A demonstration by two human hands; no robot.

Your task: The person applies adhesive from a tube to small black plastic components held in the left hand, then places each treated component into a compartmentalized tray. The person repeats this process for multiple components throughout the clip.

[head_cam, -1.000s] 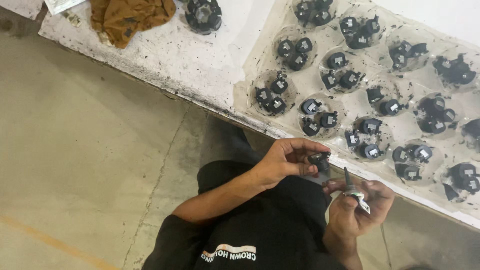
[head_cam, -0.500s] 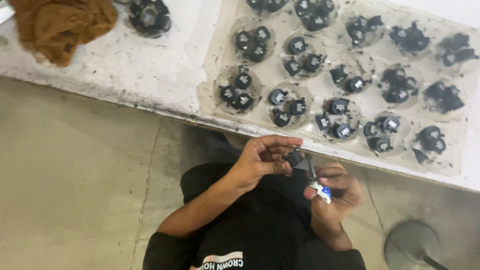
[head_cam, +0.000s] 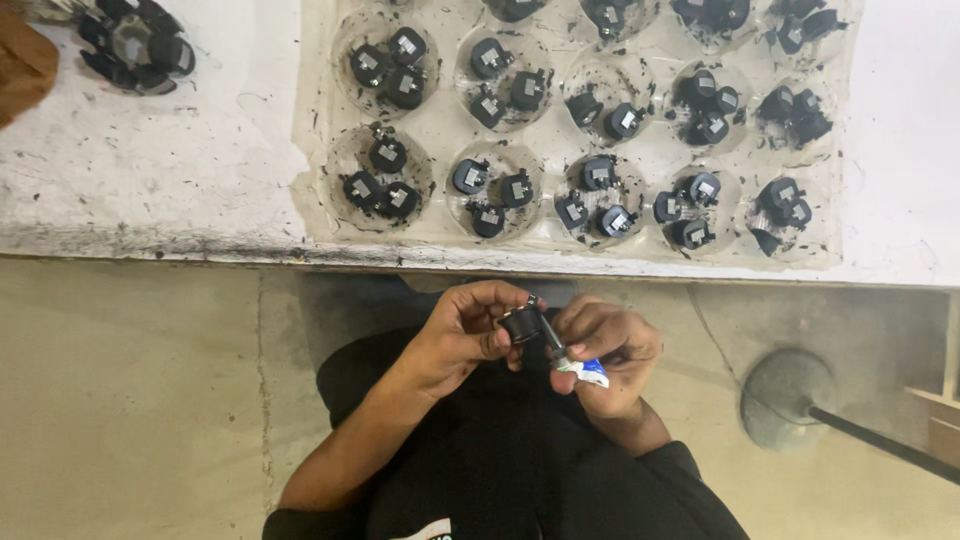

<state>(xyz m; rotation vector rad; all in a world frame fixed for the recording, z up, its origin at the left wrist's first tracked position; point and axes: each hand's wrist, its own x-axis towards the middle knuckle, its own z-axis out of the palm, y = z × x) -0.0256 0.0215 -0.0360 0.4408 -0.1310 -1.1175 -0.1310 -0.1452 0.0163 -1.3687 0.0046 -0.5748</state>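
The tray (head_cam: 440, 130) lies on the table (head_cam: 180, 180), a loose part (head_cam: 135, 45) at its left, both hands (head_cam: 465, 335) before it.

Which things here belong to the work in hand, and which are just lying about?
In use:
left hand, holding small black part
right hand, holding small tube
clear tray of like parts

Lying about:
brown cloth
round floor base

The light was even and fairly bright, falling from overhead with no hard glare. A soft shadow lay under the white bench (head_cam: 150, 200) edge along the floor (head_cam: 120, 400). Focus held sharp throughout; the frame's corners bent slightly.
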